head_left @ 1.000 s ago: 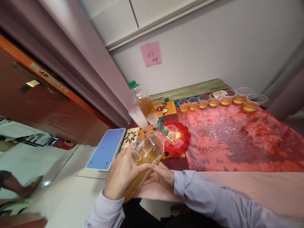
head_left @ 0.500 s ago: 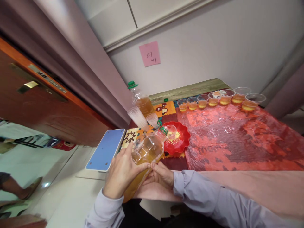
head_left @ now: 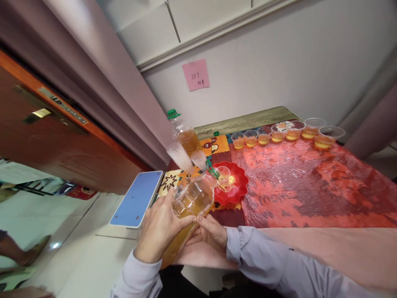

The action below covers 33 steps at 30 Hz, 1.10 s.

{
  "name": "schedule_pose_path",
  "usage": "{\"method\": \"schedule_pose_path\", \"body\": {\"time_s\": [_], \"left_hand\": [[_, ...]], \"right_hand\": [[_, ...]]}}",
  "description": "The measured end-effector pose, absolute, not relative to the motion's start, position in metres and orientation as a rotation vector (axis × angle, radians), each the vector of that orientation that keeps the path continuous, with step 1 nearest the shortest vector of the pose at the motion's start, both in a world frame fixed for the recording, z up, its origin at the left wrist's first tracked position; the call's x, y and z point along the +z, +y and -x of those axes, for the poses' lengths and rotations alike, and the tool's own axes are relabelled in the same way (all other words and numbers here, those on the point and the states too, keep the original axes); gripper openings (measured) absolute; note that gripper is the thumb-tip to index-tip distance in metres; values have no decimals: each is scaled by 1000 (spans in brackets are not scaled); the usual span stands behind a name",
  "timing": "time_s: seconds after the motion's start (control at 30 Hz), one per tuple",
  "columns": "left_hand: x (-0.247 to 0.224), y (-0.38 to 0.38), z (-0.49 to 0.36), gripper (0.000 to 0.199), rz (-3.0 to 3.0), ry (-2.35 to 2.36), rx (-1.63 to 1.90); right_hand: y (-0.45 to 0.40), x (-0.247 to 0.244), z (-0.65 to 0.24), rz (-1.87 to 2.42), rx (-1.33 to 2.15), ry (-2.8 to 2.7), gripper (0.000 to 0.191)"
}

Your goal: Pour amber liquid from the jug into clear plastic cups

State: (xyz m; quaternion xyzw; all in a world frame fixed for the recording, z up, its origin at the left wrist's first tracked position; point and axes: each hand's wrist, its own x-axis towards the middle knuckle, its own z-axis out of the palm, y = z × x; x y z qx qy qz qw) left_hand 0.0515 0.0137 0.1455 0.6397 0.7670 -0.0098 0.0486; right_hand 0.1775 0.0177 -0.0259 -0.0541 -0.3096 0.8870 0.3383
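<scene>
Both of my hands hold a large clear plastic bottle (head_left: pixel 197 194) of amber liquid, tilted so its neck points away and to the right. My left hand (head_left: pixel 161 225) wraps round the bottle's left side. My right hand (head_left: pixel 211 231) grips its lower right side, with the fingers partly hidden beneath it. The bottle's mouth, with a green ring and handle (head_left: pixel 211 169) at the neck, is over a clear plastic cup (head_left: pixel 223 176) in a red scalloped plate (head_left: pixel 240 192). Whether liquid is flowing I cannot tell.
Along the table's back stand several cups of amber liquid (head_left: pixel 263 136). A second bottle with a green cap (head_left: pixel 187 138), a cup stack (head_left: pixel 180 156) and a shorter stack (head_left: pixel 199 159) are at the left. A loose green cap (head_left: pixel 216 133) lies behind. A blue stool (head_left: pixel 136 198) stands beside the table.
The view has shifted slightly, so the table and wall sit a little lower. Both hands keep their hold on the tilted bottle, its mouth still at the cup.
</scene>
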Motion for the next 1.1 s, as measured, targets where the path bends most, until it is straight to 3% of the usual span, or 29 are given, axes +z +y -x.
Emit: {"method": "schedule_pose_path", "body": {"time_s": [1.1], "left_hand": [[137,10,-44,96,-2021,2330,32]], "right_hand": [[17,-30,-175,177,2318,-799,86]]}}
